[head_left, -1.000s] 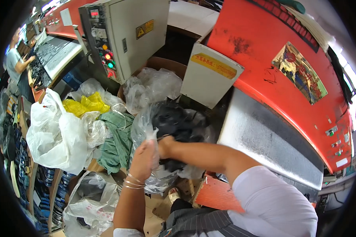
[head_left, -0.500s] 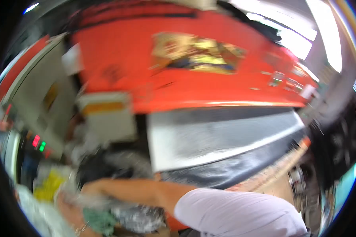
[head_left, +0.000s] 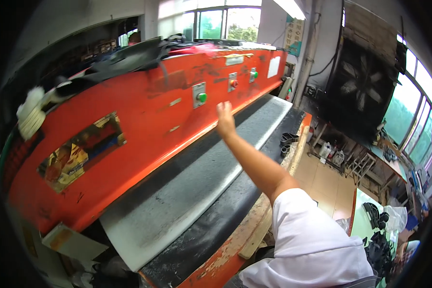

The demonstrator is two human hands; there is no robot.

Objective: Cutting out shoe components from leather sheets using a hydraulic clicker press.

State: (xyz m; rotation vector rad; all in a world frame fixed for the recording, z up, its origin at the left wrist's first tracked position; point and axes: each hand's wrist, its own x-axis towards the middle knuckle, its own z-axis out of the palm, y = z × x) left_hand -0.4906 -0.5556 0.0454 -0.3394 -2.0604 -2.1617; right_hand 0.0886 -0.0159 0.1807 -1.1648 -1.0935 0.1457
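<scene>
My right hand is raised in front of the long red machine, with its fingers stretched out and nothing visible in them. It is nearest to a green push button on a metal plate, slightly to the right of and below it. I cannot tell whether the fingertips touch the red front. A red button and another green button sit farther right. Below my forearm lies a long pale grey slab on a black bed. My left hand is out of view.
Dark curved pieces rest on the black bed's far end. A worn wooden rail edges the near side. At right stand a pale green table with black parts and a large dark fan. A grey-white box stands lower left.
My view has swung right along the red machine. My right arm has moved from the plastic-wrapped items at lower left up to the buttons. Those items are out of view.
</scene>
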